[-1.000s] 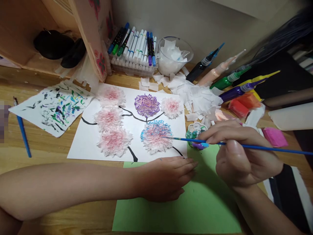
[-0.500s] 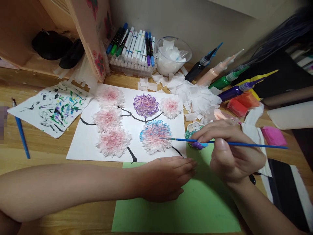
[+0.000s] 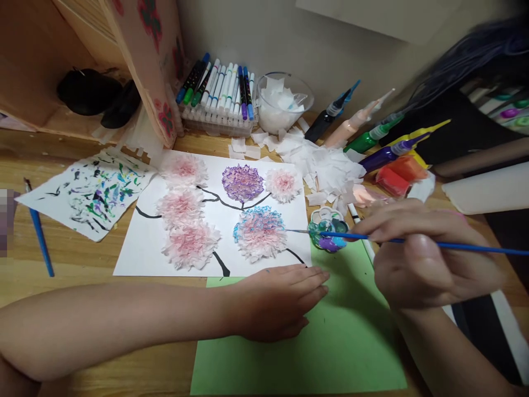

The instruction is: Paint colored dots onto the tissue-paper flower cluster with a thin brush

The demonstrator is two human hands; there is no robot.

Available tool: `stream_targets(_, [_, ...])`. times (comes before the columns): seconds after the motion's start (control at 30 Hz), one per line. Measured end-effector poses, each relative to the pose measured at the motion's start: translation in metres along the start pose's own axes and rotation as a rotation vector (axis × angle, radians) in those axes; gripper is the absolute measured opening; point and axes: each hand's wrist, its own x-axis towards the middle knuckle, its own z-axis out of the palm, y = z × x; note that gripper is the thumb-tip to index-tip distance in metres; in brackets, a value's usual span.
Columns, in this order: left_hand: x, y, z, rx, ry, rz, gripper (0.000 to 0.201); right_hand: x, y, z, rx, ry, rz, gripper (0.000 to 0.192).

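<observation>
Only 1 view, from the person's head, looks forward and steeply down, close over both forearms. The left hand (image 3: pixel 281 300) lies low at center and the right hand (image 3: pixel 425 256) to its right; beyond them the white sheet (image 3: pixel 215 220) reaches toward the wall (image 3: pixel 322 38), the far limit of the view.

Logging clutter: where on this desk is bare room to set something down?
Free: bare wood between the blue brush and the flower sheet; the green paper below both hands. Crowded: tissue scraps, paint tubes and palette by the right hand.
</observation>
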Motion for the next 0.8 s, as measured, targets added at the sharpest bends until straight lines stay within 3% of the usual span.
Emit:
stream_targets(0.1, [-0.002,-0.002,0.001,-0.081,-0.02,-0.02,0.055,0.004,-0.002,-0.01,-0.019,0.195,-0.068,0.022])
stream_targets(0.27, [-0.004,-0.006,0.003,-0.101,-0.025,-0.024,0.054,-0.006,0.011,-0.034,-0.136,0.331,-0.103,0.028])
stream_targets(0.47, [-0.005,-0.004,0.004,-0.035,-0.029,-0.023,0.052,-0.022,0.027,-0.056,-0.22,0.103,-0.079,0.032])
stream_targets(0.8, [-0.003,-0.002,-0.001,0.015,-0.072,-0.038,0.053,-0.016,0.028,-0.059,-0.403,-0.101,-0.085,0.029])
